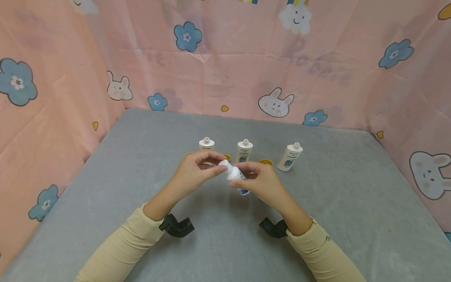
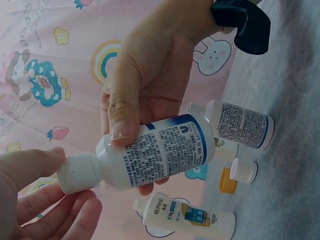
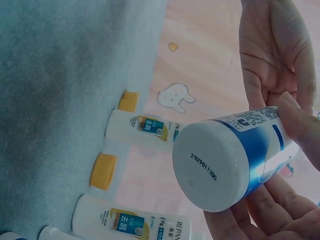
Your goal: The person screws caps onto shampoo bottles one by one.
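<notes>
A white plastic bottle (image 2: 167, 152) with a blue-edged printed label is held tilted above the grey table, between both hands. My right hand (image 1: 266, 184) grips its body, thumb on one side and fingers on the other. My left hand (image 1: 192, 170) pinches the white cap (image 2: 80, 172), which sits on the bottle's neck. The right wrist view shows the bottle's round white base, with printed digits. Behind the hands stand white shampoo bottles with bare necks: one at left (image 1: 206, 143), one in the middle (image 1: 245, 149), and a right one (image 1: 290, 156).
Yellow caps lie on the table among the shampoo bottles, one of them near the right bottle (image 1: 266, 161). A second blue-labelled bottle (image 2: 242, 124) and a loose white cap (image 2: 243, 170) show in the left wrist view. A pink patterned cloth (image 1: 218, 78) hangs around the table.
</notes>
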Tool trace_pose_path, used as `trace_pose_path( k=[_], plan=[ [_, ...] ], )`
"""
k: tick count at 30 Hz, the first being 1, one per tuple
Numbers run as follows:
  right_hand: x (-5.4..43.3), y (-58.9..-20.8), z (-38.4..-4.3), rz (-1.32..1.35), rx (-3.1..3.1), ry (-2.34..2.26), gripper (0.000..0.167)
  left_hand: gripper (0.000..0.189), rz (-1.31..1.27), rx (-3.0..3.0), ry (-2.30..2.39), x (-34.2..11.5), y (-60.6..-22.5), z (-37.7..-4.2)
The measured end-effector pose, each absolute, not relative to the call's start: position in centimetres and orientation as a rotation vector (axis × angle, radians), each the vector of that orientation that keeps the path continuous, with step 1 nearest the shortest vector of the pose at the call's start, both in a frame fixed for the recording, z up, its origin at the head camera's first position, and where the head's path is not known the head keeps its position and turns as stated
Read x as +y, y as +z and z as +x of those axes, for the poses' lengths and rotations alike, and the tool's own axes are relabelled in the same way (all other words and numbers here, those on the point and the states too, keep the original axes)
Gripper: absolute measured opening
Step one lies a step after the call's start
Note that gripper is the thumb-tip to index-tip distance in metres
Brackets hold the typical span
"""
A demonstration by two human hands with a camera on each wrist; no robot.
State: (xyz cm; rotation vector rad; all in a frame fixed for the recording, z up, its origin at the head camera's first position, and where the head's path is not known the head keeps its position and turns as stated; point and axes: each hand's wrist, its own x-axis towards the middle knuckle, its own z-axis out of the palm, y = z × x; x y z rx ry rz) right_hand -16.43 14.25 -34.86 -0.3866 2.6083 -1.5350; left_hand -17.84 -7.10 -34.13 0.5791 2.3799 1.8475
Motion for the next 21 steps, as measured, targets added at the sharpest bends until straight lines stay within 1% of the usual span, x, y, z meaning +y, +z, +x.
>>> trace_pose_path(
  k=[6, 10, 15, 21],
  plan=[
    [14.27, -34.9, -16.44, -0.389, 2.605, -1.541, 0.038, 0.027, 0.622, 2.322, 1.873, -7.16, -34.2, -17.83],
    [14.26, -34.89, -16.46, -0.386, 2.602, -1.545, 0.038, 0.032, 0.653, 2.307, 1.87, -7.26, -34.12, -17.79],
    [14.2, -34.81, -16.49, -0.386, 2.6, -1.546, 0.039, 0.038, 0.599, 2.346, 1.857, -7.35, -33.99, -17.86],
    [14.22, -34.81, -16.5, -0.383, 2.597, -1.544, 0.038, 0.027, 0.531, 2.387, 1.81, -7.23, -34.12, -18.05]
  ],
)
